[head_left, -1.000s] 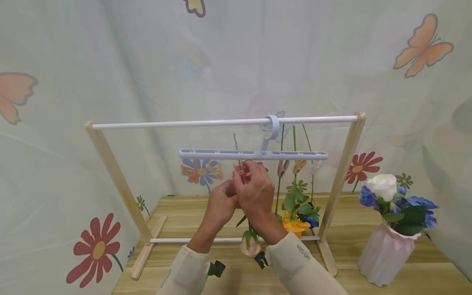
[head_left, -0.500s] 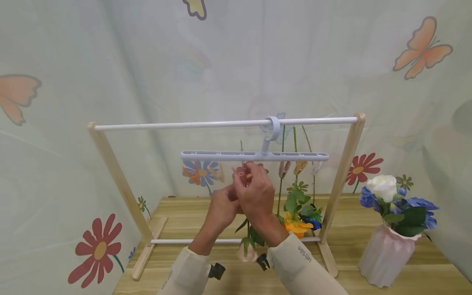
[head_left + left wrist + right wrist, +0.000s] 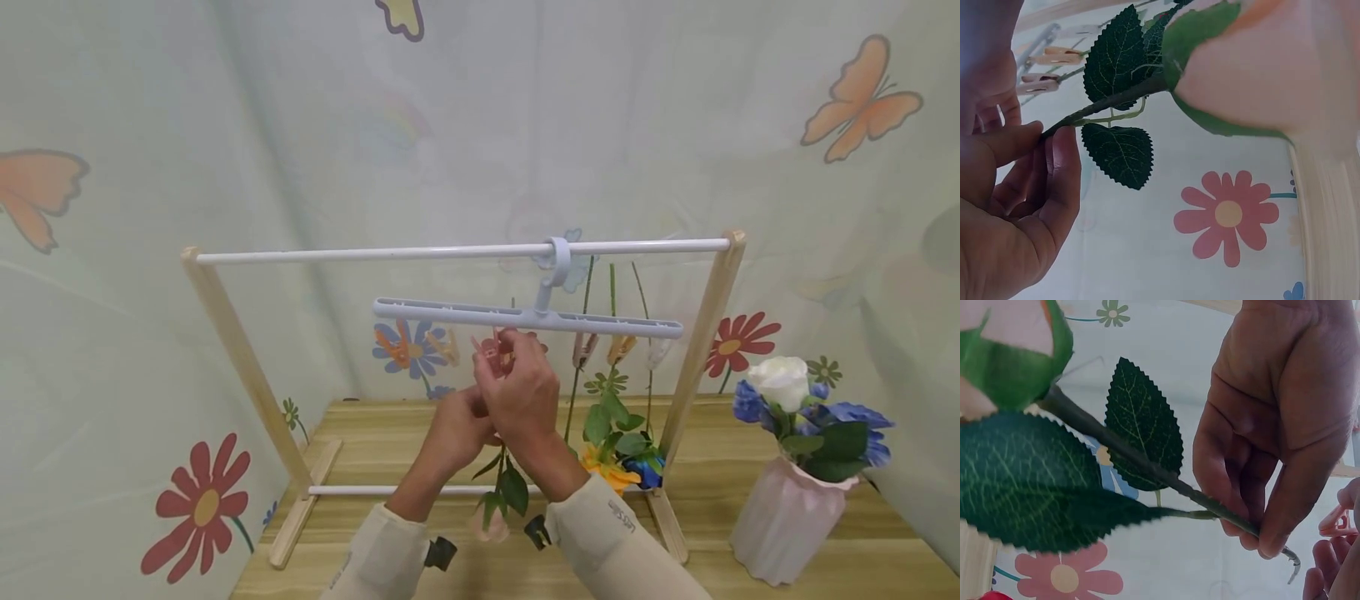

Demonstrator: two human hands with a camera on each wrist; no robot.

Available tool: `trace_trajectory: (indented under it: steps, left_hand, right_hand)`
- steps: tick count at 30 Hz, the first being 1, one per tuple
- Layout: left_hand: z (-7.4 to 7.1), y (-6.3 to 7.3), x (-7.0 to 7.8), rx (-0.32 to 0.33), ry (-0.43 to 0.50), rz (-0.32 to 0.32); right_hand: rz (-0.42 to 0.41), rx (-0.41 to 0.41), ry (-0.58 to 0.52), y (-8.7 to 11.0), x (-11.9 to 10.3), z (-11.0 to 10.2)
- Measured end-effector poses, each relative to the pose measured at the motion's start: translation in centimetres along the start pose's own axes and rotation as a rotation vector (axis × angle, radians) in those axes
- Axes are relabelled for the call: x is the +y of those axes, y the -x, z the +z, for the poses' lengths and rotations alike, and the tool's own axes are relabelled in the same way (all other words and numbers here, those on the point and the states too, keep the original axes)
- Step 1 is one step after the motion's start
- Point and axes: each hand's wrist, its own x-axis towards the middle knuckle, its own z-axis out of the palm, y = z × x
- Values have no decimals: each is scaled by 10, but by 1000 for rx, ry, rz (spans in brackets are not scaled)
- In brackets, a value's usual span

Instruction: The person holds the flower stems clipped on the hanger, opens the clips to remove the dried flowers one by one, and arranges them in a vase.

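Note:
My left hand [image 3: 456, 429] pinches the green stem [image 3: 1113, 100] of an artificial pale pink rose [image 3: 489, 525]. The bloom hangs head down, with serrated leaves above it. Higher up, my right hand [image 3: 525, 387] squeezes a pink clothespin [image 3: 489, 352] under the light blue hanger [image 3: 465, 313]. In the right wrist view the stem's bent tip [image 3: 1294, 565] sticks out past the left fingers, close to the right hand and the clothespin [image 3: 1334, 525]. The hanger tilts, its right end lower, and hooks over the white rod [image 3: 375, 253]. My right hand partly hides the clothespin.
Orange [image 3: 396, 346] and yellow clothespins [image 3: 444, 346] hang at the hanger's left. On its right, clothespins hold hanging stems, with a yellow flower [image 3: 611, 471] and a blue flower [image 3: 645, 471] below. A pink vase [image 3: 791, 521] of flowers stands on the wooden table [image 3: 847, 550] at right.
The hanger has tipped, left end up and right end down, and the hung flowers have swung right. The rose head has shifted slightly left. Both hands keep their grips.

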Motion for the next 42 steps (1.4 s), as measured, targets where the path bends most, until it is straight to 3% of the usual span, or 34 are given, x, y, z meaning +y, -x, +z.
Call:
trace_trajectory:
  steps: [11, 18, 27, 34, 38, 42]
  left_hand:
    - [-2, 9, -2, -50, -120, -7]
    - [-7, 17, -5, -67, -267, 75]
    - [-16, 34, -6, -54, -376, 129]
    - [-16, 39, 3, -43, -485, 200]
    - [-16, 45, 9, -35, -577, 245]
    - [-15, 48, 14, -10, -652, 251]
  right_hand:
    - [-30, -1, -14, 1, 6, -9]
    - [-58, -14, -1, 6, 15, -20]
    - [-345, -53, 85, 15, 35, -31]
    - [-480, -90, 207, 28, 52, -45]
    - [-565, -122, 228, 37, 58, -56]
    - [-617, -184, 226, 40, 60, -65]
